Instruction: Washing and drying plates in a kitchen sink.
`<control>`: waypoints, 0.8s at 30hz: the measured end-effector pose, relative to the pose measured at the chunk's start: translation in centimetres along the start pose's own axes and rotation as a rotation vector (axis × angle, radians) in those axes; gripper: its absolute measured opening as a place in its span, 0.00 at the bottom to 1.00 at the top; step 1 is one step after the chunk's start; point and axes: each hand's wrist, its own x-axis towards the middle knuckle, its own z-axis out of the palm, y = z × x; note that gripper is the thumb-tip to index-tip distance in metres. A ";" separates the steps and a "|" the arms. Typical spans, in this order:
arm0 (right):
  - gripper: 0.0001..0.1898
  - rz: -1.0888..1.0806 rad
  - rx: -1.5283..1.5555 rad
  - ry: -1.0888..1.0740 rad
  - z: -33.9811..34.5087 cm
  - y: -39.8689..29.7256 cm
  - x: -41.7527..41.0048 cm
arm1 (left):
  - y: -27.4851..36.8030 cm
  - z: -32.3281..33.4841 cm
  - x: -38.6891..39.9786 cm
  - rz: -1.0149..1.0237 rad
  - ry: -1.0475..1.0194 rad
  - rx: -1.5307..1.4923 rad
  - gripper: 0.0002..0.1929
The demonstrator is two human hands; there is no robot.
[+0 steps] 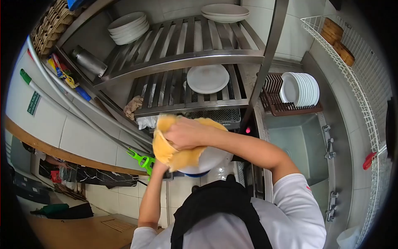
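My right hand (186, 133) is closed on a yellow cloth (186, 158), pressed over a white plate (214, 160) in front of my body. The cloth is blurred at its far edge and drapes across the plate's left half. At the plate's left side is my left hand (160, 167), which supports the plate; its fingers are hidden under the cloth. Just below the plate, a bit of a blue round object (197, 175) shows.
Ahead stands a slatted metal rack (180, 59) with stacked dishes (129, 29) and a white plate (208, 79). To the right, a brown dish rack (293, 110) with several plates (300, 89) sits by a metal sink (289, 133). Long handles (84, 105) lean at left. Another person's arm (53, 160) shows far left.
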 end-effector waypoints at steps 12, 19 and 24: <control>0.23 0.620 1.600 1.336 18.8 -2.7 4.0 | 2.1 7.5 2.4 -0.329 0.821 -1.140 0.20; 0.19 0.567 1.779 0.590 17.8 -2.3 -7.2 | 5.6 2.9 1.9 -0.103 0.046 -1.652 0.29; 0.16 0.553 1.778 0.672 18.6 0.3 -5.3 | -2.1 11.4 -1.3 -0.194 0.164 -1.303 0.30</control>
